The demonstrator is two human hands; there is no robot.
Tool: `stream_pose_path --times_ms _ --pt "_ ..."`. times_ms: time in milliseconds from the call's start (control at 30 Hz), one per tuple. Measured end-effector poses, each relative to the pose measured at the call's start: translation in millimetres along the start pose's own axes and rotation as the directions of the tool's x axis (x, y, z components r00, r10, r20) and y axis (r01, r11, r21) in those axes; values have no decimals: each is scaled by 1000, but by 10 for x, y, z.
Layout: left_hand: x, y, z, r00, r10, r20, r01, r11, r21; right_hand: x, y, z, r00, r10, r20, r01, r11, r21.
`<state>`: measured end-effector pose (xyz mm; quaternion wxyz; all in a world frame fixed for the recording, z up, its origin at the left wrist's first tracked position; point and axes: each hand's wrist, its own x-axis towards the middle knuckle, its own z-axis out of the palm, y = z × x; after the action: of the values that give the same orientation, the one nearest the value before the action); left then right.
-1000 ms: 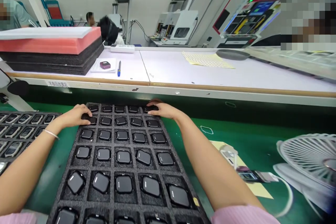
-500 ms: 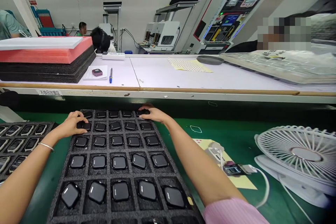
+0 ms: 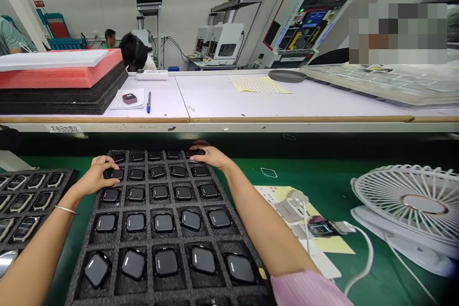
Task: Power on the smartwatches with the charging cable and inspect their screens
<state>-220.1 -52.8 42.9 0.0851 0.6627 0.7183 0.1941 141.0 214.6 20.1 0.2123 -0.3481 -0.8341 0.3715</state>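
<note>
A black foam tray [image 3: 134, 208] with square pockets lies lengthwise before me, and black smartwatch bodies [image 3: 164, 222] sit in its pockets, some turned askew. At the tray's left side, my left hand [image 3: 96, 175] has thumb and fingers on opposite sides of a smartwatch [image 3: 115, 174] in the second row from the far end. My right hand [image 3: 211, 155] is at the far right corner pocket, its thumb and fingers closed around another smartwatch [image 3: 194, 153], which they partly cover.
A second tray [image 3: 68, 179] of light-rimmed watch cases lies left. On the green bench [image 3: 247, 174] at right are a white fan [image 3: 412, 201], cables and a small device [image 3: 321, 227]. A raised white shelf [image 3: 215, 100] crosses behind, with stacked foam [image 3: 64, 93] and a pen [image 3: 148, 103].
The view has shifted slightly. The smartwatch at my left hand now lies flatter with its face mark showing, and the left fingers have moved a little. My right hand stays at the corner pocket.
</note>
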Motion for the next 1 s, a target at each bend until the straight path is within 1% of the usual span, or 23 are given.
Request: stream_pose_path --times_ms 133,300,600,800,1000 --pt "-3 -24 18 1000 -22 4 22 1000 -6 -1 35 15 1000 17 8 -17 1000 26" --pt "-15 -32 32 1000 -15 -14 15 1000 -14 -6 42 24 1000 23 7 -23 999 36" --pt "1 -20 11 1000 -10 -2 10 1000 5 -17 7 37 1000 23 16 -23 1000 -6" --pt "20 -3 -10 1000 -20 22 19 999 37 -22 -57 2 999 8 39 -4 994 -109" --pt "30 60 -61 998 -21 64 13 993 118 -29 -197 -43 997 11 77 12 957 -289"
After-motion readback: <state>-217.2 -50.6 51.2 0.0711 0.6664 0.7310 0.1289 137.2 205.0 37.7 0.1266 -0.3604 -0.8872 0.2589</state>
